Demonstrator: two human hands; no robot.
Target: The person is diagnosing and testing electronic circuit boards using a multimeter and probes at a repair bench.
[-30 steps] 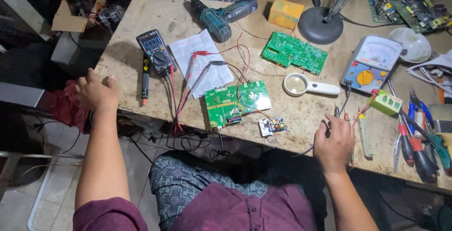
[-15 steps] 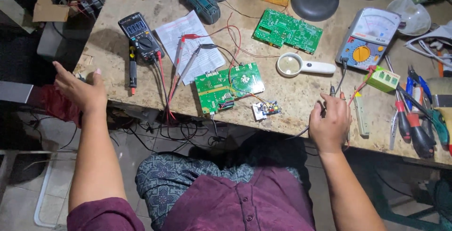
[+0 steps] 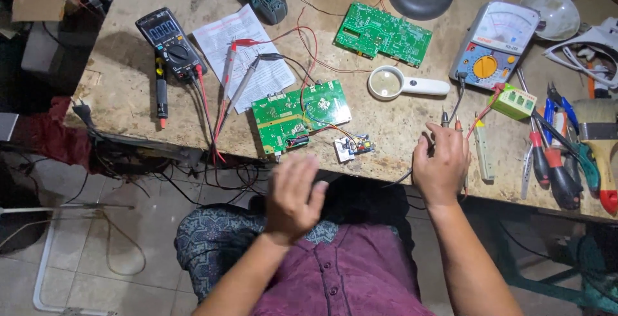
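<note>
The left hand (image 3: 293, 197) has swung in from far out at the bench's left edge and now hangs blurred in front of the lap, fingers loosely spread, holding nothing, just short of the table edge. The right hand (image 3: 441, 164) has barely shifted: it rests curled on the bench edge around a thin black lead (image 3: 402, 175), though whether it truly grips it I cannot tell. Just beyond the left hand's fingertips sits the small wired module (image 3: 353, 147), tied by coloured wires to the green circuit board (image 3: 300, 115) beside it. To handle these well, judging from here, the free hand should settle on the board's bare edges, keeping clear of the wires, while the right hand holds the lead steady. Above the right hand stand probe tips (image 3: 450, 121), the green terminal block (image 3: 512, 102) and the magnifying glass (image 3: 404, 85). Further back lie the red and black probes (image 3: 235, 81) on a paper sheet (image 3: 226, 36), the digital multimeter (image 3: 170, 42), a second green board (image 3: 382, 34) and the analogue meter (image 3: 494, 44).
</note>
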